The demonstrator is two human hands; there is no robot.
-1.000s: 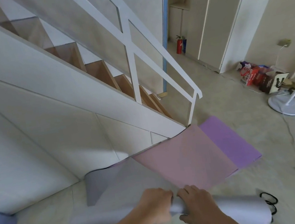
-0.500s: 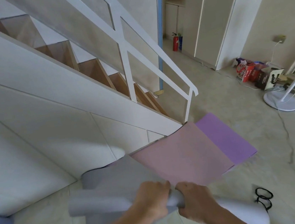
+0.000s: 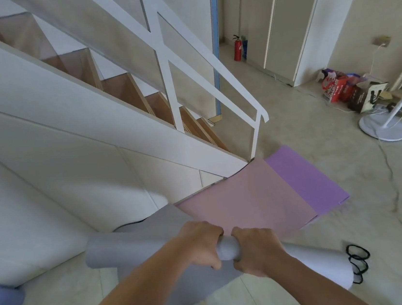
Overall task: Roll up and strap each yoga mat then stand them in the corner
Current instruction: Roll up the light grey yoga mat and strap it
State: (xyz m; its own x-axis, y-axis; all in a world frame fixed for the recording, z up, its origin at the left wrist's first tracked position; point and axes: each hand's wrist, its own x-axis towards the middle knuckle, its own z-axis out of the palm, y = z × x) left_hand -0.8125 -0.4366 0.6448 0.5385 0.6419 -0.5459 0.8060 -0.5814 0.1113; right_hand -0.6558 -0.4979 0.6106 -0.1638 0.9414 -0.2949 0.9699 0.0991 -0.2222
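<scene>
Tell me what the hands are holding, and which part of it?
Both the left hand and the right hand grip the grey yoga mat around the middle of its rolled-up part, side by side.

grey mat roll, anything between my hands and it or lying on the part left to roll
Nothing is between them: the left hand and right hand both grip the grey rolled yoga mat. The flat pink mat borders the unrolled grey stretch; whether it overlaps is unclear.
</scene>
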